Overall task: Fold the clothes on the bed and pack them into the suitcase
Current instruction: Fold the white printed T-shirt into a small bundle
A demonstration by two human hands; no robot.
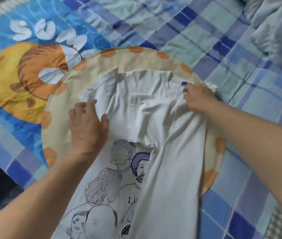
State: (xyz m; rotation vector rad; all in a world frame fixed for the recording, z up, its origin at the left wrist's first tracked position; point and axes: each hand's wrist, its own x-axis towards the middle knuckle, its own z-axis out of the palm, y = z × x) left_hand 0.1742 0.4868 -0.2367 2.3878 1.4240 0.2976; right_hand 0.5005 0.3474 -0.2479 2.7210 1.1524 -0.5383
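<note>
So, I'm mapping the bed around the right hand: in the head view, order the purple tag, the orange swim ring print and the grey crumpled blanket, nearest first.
1. purple tag: at the right hand's fingertips.
2. grey crumpled blanket: top right corner.
3. orange swim ring print: far left.

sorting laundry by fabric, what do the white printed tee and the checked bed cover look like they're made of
White printed tee: likely soft cotton jersey, matte; it drapes in loose folds and its line drawings look printed on.
Checked bed cover: looks like thin woven cotton or a blend, matte, finely creased. Neither is certain.
</note>
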